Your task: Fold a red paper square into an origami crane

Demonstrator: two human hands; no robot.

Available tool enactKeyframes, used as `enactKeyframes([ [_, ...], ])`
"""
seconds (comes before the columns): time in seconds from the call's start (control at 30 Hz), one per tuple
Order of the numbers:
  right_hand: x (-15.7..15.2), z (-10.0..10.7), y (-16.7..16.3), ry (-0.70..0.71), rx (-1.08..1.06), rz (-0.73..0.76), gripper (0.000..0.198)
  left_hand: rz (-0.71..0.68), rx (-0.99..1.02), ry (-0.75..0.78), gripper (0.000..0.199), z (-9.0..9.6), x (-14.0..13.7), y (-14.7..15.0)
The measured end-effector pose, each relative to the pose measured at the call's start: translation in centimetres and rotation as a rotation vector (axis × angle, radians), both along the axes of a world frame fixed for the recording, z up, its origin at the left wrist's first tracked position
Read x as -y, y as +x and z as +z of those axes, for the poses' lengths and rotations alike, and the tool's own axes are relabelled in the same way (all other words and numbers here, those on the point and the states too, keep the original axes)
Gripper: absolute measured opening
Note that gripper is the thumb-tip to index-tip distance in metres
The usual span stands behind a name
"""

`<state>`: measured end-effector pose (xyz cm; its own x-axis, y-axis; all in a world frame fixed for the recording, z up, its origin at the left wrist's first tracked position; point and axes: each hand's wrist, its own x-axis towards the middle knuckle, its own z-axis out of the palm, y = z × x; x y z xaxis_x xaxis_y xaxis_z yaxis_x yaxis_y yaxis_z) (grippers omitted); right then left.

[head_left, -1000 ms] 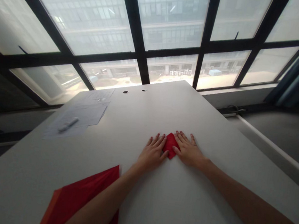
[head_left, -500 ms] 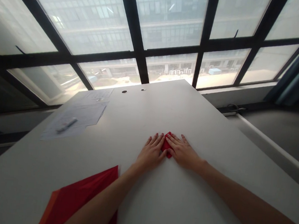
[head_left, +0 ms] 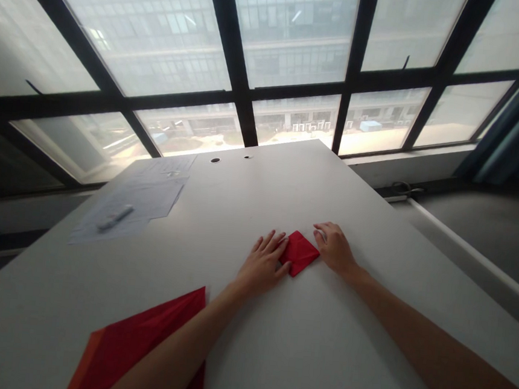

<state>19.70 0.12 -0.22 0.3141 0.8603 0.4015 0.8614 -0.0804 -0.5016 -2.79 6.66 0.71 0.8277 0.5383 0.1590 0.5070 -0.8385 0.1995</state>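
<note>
A small folded red paper (head_left: 300, 254), roughly diamond-shaped with crease lines, lies flat on the white table (head_left: 259, 200). My left hand (head_left: 263, 262) rests flat with fingers spread, its index finger and thumb touching the paper's left side. Just off the paper's right corner is my right hand (head_left: 333, 247), raised slightly, with fingers bent and a gap between thumb and forefinger. Nothing shows in that gap. Under my left forearm lie larger red sheets (head_left: 147, 336) with an orange edge, partly hidden by the arm.
Printed white papers (head_left: 150, 194) lie on the table's left side, with a grey-white pen-like object (head_left: 115, 218) on them. Two round holes, one a larger cable hole (head_left: 216, 160), are near the far edge. Windows stand beyond, and a blue curtain (head_left: 503, 140) hangs at right.
My right hand has lifted off the red paper and shifted right, its fingers now curled. More of the paper is uncovered. My left hand stays in place.
</note>
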Motion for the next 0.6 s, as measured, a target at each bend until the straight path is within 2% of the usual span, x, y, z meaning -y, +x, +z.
enactKeyframes([
  [0.1, 0.1, 0.0, -0.9, -0.023, 0.036, 0.09, 0.028, -0.018, 0.032, 0.0, 0.062, 0.4, 0.2, 0.0],
  [0.23, 0.5, 0.1, -1.5, -0.08, 0.117, 0.173, 0.032, -0.049, 0.028, -0.023, 0.05, 0.7, 0.3, 0.0],
  [0.4, 0.5, 0.1, -1.2, -0.025, 0.027, 0.194, 0.037, -0.054, 0.038, -0.041, 0.049, 0.9, 0.4, 0.0],
  [0.5, 0.4, 0.3, -1.2, 0.033, -0.054, 0.248, 0.032, -0.033, 0.076, -0.058, 0.052, 0.8, 0.5, 0.0],
  [0.6, 0.6, 0.5, -1.4, 0.045, -0.079, 0.345, 0.026, 0.002, 0.12, -0.075, 0.065, 0.6, 0.5, -0.1],
])
